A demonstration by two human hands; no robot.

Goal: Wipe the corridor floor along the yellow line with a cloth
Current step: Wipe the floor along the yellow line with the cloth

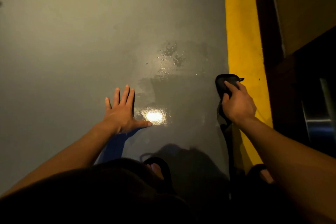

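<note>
Head view of a person crouched over a corridor floor (72, 42). The right hand (238, 103) grips a dark cloth (224, 82), fingers curled round its bunched near end. The far end of the cloth lies flat on the grey floor, just beside the yellow line (243, 42) and overlapping its left edge slightly. A loose tail of cloth hangs down nearer the body. This hold probably lets the palm drive the cloth along the stripe. The left hand (121, 111) rests flat on the floor well to the left, fingers straight and spread, holding nothing; it appears to serve as a brace for the leaning body. The floor is smooth and matte. A wet patch (171, 56) lies between the hands and farther off, with beaded droplets and a bright glare spot (154, 116). The line is a broad, flat painted band. To its right stands a dark wall base (269, 42). Sandalled feet (158, 169) show at the near edge.
</note>
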